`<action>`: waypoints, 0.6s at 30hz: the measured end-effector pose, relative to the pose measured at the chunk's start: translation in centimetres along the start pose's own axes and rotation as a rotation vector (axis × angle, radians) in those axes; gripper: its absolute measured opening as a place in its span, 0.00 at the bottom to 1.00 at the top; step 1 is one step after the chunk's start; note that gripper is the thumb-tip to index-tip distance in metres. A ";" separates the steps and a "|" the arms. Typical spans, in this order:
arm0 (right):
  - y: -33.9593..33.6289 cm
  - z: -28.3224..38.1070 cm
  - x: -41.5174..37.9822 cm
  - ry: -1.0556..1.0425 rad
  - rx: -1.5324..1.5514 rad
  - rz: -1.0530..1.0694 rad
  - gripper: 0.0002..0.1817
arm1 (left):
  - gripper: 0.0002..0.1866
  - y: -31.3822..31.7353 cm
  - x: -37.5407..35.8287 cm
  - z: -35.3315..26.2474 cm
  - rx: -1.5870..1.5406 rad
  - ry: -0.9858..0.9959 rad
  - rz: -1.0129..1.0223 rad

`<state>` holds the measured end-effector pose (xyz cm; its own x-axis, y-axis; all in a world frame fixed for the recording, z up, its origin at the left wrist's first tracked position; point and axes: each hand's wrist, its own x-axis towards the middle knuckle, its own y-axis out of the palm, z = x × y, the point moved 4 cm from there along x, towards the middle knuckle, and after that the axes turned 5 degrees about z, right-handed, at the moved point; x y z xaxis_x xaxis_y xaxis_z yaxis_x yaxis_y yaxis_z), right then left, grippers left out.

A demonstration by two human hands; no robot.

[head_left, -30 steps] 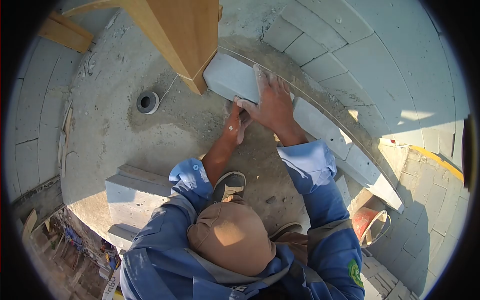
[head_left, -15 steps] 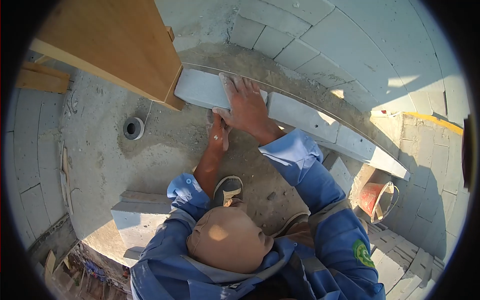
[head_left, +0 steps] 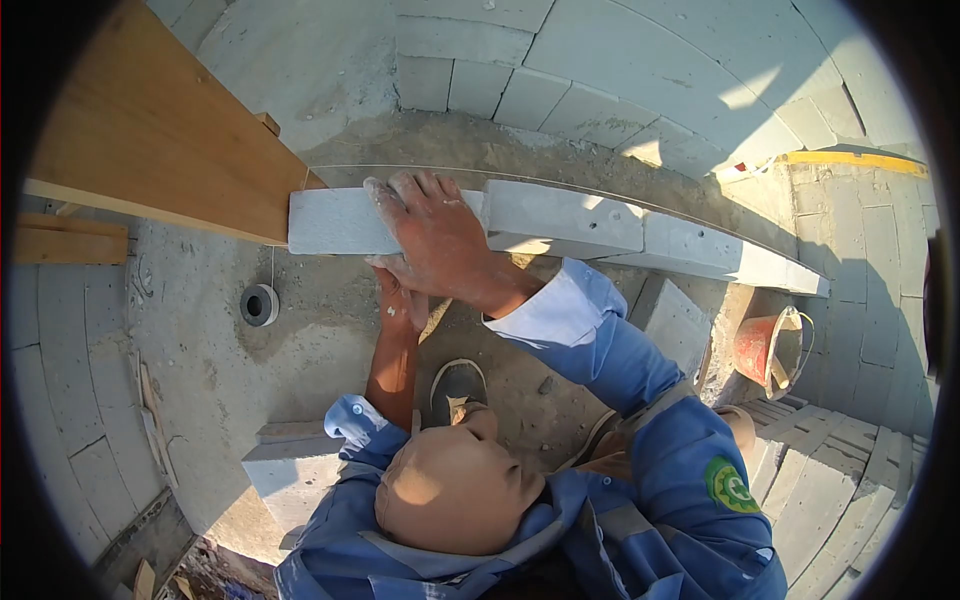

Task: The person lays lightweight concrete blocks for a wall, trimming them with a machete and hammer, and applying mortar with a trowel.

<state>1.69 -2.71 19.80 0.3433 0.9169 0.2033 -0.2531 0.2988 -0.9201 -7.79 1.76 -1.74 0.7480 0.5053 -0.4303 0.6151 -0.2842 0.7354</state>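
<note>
My right hand (head_left: 435, 240) lies flat on top of a grey block (head_left: 345, 220), fingers spread, palm pressing down and thumb hooked over its near face, so it is open and not clasping anything. My left hand (head_left: 398, 295) sits just below it against the near face of the same block, mostly hidden under the right hand; I cannot tell whether it is open or closed. Both hands are dusted white.

The block is the left end of a row of blocks (head_left: 640, 235) that runs off to the right in a slight curve, each touching the next. Its left end tucks under the edge of a wooden board (head_left: 150, 140), which slants across the upper left. A thin string (head_left: 560, 185) runs along the far top edge of the row.

Below the block, on the rough concrete floor (head_left: 220, 370), a small roll (head_left: 259, 305) stands on its own to the left, with a line hanging down to it from the board's edge. Nearer to me, another block (head_left: 290, 465) lies on the floor beside my left sleeve. My shoe (head_left: 455, 385) shows between my arms. To the right, an orange bucket (head_left: 765, 350) sits below the row, well apart from my hands.
</note>
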 end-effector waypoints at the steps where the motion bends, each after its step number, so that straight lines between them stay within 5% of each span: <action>1: 0.2 0.4 -0.5 0.012 0.019 0.003 0.48 | 0.36 -0.7 -0.6 0.1 0.010 -0.016 -0.001; 9: 0.2 3.7 -5.7 -0.041 0.134 0.085 0.44 | 0.31 -4.2 -11.1 0.4 0.079 -0.311 0.011; 18: -5.8 0.1 -16.6 0.072 0.252 0.252 0.48 | 0.27 11.0 -21.9 -7.2 0.633 -0.829 0.326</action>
<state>-2.69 -19.66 21.78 0.3020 0.9519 -0.0514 -0.5501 0.1300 -0.8249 -19.19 -6.54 19.52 0.6878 -0.3089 -0.6569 0.1957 -0.7925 0.5776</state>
